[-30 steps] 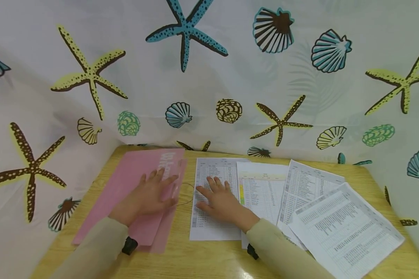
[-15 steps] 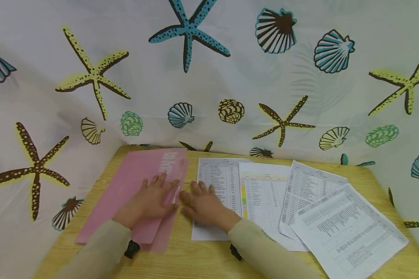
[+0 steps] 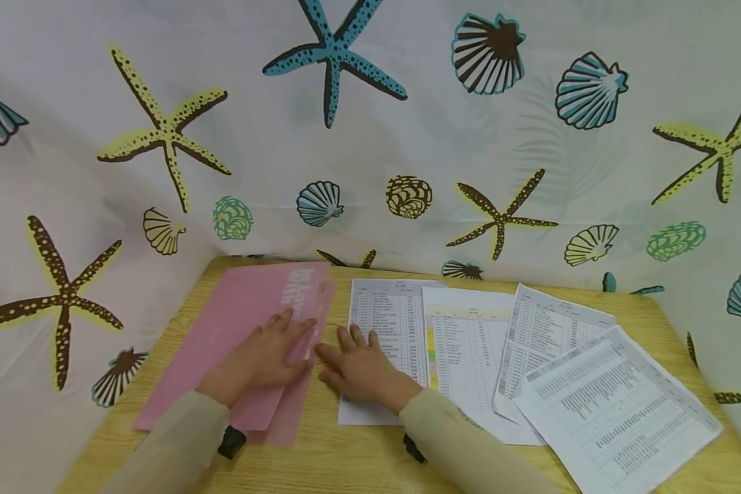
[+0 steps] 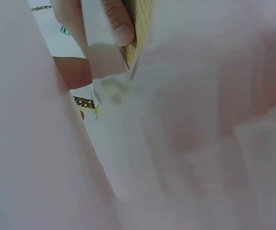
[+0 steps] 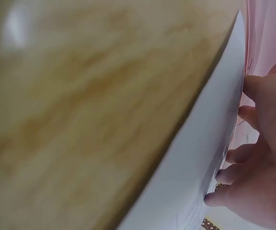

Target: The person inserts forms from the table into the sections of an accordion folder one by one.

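A pink plastic folder (image 3: 216,309) with white lettering lies at the left of the table. My left hand (image 3: 262,357) rests spread on its right part, thumb toward the opening edge. In the left wrist view the pale pink sheets fill most of the picture, with a finger (image 4: 121,31) at the top. My right hand (image 3: 361,367) lies with fingers apart over the left edge of a printed sheet (image 3: 385,305), close to the folder. A thin loop (image 3: 339,325) like a cord or rubber band lies between the hands, partly hidden by the right fingers.
To the right, a sheet with coloured cells (image 3: 469,357) overlaps the first one. Two more printed sheets (image 3: 552,322) lie tilted at the far right, the top one (image 3: 624,412) near the table edge. A curtain (image 3: 370,151) with starfish and shells encloses the wooden table (image 3: 321,453).
My right hand has moved left from the middle of the printed sheet to its left edge, over the thin loop. My left hand stays on the folder.
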`<state>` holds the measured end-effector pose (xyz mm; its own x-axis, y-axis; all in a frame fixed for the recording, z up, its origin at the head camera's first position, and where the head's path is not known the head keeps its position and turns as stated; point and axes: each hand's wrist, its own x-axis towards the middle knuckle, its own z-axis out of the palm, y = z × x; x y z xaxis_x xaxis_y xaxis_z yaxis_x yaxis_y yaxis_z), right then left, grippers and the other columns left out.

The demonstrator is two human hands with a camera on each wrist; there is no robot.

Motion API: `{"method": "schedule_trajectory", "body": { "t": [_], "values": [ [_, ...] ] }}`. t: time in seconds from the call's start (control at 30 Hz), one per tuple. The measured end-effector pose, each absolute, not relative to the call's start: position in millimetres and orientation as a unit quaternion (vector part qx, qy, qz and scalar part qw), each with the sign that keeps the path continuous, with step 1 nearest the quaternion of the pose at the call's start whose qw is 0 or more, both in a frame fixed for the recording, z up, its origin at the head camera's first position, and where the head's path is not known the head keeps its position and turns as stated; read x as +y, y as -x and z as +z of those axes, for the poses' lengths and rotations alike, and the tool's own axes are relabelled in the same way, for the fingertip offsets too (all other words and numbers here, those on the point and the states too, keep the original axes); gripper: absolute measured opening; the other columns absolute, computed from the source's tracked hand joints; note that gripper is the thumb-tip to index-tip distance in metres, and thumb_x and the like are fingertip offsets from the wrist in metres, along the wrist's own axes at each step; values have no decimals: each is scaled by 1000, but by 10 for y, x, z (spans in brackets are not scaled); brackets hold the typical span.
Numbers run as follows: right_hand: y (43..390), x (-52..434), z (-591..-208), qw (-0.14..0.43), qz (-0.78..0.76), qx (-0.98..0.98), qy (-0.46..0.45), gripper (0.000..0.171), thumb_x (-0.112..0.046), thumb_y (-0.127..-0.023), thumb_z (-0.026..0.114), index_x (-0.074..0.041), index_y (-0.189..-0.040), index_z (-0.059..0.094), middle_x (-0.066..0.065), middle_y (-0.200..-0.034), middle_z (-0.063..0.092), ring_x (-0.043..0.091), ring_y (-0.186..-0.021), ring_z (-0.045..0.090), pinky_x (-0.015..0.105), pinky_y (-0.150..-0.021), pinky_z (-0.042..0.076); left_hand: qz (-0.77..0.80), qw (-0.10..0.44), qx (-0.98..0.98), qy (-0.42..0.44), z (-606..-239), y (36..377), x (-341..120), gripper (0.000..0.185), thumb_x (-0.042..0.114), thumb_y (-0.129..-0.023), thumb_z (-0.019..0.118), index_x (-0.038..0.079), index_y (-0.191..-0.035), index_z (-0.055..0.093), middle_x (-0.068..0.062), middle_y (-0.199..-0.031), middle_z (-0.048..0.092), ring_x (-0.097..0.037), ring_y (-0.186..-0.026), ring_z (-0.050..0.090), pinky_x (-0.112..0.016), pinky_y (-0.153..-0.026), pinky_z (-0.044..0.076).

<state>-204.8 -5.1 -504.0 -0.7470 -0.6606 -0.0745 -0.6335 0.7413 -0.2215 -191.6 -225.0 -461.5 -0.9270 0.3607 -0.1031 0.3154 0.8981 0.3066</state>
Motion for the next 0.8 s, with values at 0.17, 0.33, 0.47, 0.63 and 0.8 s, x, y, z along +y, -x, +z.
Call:
{"method": "schedule_trajectory", "body": {
  "t": [0.17, 0.33, 0.47, 0.63, 0.8],
  "values": [
    [2044, -64, -5026, 81, -84, 930, 347, 56, -51, -112, 41, -33, -164, 37, 22, -171, 28, 46, -158, 27, 67, -123, 27, 145, 68, 970, -183, -4595, 1935, -2316, 71, 36, -98, 67, 14, -161, 42, -41, -163, 28, -60, -147, 36, -74, -111, 38],
    [2044, -70, -5021, 90, -84, 931, 345, 56, -51, -112, 40, -33, -165, 36, 21, -172, 26, 45, -159, 25, 67, -124, 26, 141, 61, 965, -212, -4479, 1973, -2373, 69, 26, -97, 67, 10, -160, 43, -44, -157, 34, -59, -135, 51, -70, -103, 47],
    [2050, -65, -5025, 91, -83, 932, 342, 56, -52, -112, 41, -33, -165, 37, 19, -172, 26, 44, -159, 24, 66, -124, 26, 146, 60, 963, -220, -4334, 1995, -2412, 72, 19, -94, 65, 8, -161, 41, -45, -155, 38, -55, -122, 63, -66, -98, 52],
    [2056, -59, -5040, 93, -80, 932, 342, 57, -52, -112, 41, -34, -165, 36, 19, -173, 26, 44, -159, 24, 66, -124, 26, 163, 41, 963, -209, -4193, 1969, -2484, 75, 14, -93, 62, 3, -162, 36, -34, -137, 62, -41, -110, 71, -57, -97, 54],
    [2056, -56, -5040, 99, -84, 931, 341, 57, -53, -111, 41, -34, -165, 35, 19, -173, 26, 44, -160, 23, 67, -124, 26, 179, 29, 967, -176, -4073, 1929, -2518, 76, 15, -93, 60, 2, -163, 33, -3, -64, 51, -17, -54, 47, -36, -58, 44]
  ]
}}
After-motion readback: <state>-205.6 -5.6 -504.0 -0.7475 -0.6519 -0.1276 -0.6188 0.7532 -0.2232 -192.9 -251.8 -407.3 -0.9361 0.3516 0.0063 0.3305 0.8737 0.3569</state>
